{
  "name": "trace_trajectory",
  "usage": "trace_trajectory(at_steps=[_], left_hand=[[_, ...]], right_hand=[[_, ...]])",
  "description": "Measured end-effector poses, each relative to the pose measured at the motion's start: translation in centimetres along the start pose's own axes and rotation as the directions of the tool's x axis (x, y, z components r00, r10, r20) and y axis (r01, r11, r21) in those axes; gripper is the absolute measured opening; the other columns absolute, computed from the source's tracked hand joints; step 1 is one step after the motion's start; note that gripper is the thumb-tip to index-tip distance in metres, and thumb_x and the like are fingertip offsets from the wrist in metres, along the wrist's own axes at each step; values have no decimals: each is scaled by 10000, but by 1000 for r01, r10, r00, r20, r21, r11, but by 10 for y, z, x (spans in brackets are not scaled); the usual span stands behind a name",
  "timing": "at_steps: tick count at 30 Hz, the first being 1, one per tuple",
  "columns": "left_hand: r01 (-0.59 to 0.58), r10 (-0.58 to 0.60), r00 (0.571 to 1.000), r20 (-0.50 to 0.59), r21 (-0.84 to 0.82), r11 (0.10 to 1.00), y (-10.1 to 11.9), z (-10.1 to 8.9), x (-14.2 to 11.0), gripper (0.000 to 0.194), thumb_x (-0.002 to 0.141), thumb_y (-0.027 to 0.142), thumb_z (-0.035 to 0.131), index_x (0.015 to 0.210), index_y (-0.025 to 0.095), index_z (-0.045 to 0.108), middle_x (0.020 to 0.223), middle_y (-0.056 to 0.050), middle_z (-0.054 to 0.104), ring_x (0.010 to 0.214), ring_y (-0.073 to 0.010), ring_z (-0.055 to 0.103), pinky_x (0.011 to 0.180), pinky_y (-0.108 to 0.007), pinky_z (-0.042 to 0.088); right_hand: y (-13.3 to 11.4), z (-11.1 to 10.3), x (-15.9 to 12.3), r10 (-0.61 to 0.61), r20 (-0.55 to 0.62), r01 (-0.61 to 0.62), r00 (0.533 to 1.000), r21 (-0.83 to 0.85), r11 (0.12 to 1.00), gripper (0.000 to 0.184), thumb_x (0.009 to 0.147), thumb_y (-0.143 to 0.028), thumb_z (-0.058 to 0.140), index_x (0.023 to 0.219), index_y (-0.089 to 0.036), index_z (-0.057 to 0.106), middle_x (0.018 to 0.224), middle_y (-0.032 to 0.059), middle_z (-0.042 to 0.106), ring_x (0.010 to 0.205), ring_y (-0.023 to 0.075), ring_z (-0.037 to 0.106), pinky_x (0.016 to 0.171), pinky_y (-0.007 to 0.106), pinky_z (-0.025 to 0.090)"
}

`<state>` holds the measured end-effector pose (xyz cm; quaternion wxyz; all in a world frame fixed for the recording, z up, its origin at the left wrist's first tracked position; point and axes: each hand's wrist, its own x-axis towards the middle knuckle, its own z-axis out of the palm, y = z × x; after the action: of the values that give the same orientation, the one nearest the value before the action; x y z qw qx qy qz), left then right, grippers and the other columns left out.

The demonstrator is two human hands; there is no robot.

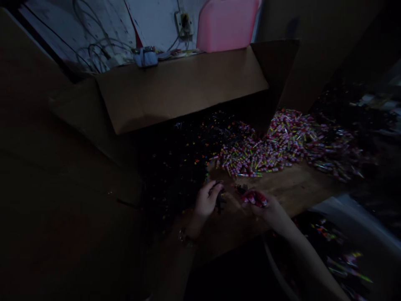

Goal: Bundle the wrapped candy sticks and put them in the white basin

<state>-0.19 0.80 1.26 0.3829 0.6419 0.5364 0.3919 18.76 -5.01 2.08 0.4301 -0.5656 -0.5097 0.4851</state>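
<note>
My left hand (206, 200) is raised over the wooden tabletop, its fingers curled round several small dark pieces (220, 196) whose kind I cannot make out. To the right, my right hand (266, 208) grips a bunch of short pink-and-red patterned tubes (254, 198). Dark tips (241, 189) stick out from the left end of that bunch. The two hands are apart. Just beyond them lies a big heap of similar pink, white and yellow tubes (250, 156). Left of the heap is a mass of small dark pieces (181, 163) with orange and yellow specks.
An open cardboard box (188, 85) stands behind the heaps, its flap folded toward me. At lower right is a clear-lined container (341, 205) with more colourful pieces. A pink plastic container (227, 25), a wall socket (184, 24) and loose cables (94, 46) are at the back.
</note>
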Motion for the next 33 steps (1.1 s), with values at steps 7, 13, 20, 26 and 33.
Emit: trace_trajectory(at_steps=[7, 13, 20, 26, 33], left_hand=[[-34, 81, 982, 173, -257, 966, 43, -12, -24, 233, 785, 265, 630, 1000, 241, 718, 1043, -53, 700, 987, -218, 621, 915, -298, 450], [-181, 218, 956, 196, -192, 965, 48, -18, -28, 284, 816, 247, 583, 1080, 261, 686, 1060, -59, 684, 999, -211, 608, 937, -309, 440], [-230, 221, 928, 300, -4, 973, 47, -23, -31, 337, 804, 227, 589, 1127, 295, 657, 1018, -59, 689, 932, -203, 634, 909, -274, 443], [-209, 221, 910, 350, -75, 975, 36, -23, -25, 289, 798, 204, 588, 1059, 264, 694, 1044, -72, 695, 991, -222, 637, 912, -292, 453], [-317, 322, 854, 408, -82, 945, 24, -21, -34, 260, 867, 237, 528, 1073, 272, 681, 1015, -54, 714, 946, -207, 656, 851, -296, 494]], right_hand=[[-26, -8, 4, -196, 17, 196, 981, -166, 967, 249, 696, -386, 707, 847, -196, 649, 766, 21, 690, 699, 182, 617, 650, 271, 479], [-32, -13, -1, -308, 112, 327, 945, -262, 908, 183, 770, -327, 649, 908, -208, 646, 846, 29, 691, 775, 189, 640, 704, 279, 485], [-29, -16, -7, -414, 222, 469, 883, -370, 802, 148, 786, -179, 590, 929, -207, 617, 862, 38, 668, 764, 175, 628, 674, 265, 478], [-25, -15, -9, -520, 346, 625, 781, -419, 659, 311, 763, -59, 523, 1040, -183, 593, 984, 106, 646, 926, 222, 618, 770, 333, 506], [5, -9, -9, -520, 368, 637, 771, -482, 602, 271, 790, -45, 487, 1015, -163, 581, 968, 124, 633, 915, 231, 606, 752, 340, 503]])
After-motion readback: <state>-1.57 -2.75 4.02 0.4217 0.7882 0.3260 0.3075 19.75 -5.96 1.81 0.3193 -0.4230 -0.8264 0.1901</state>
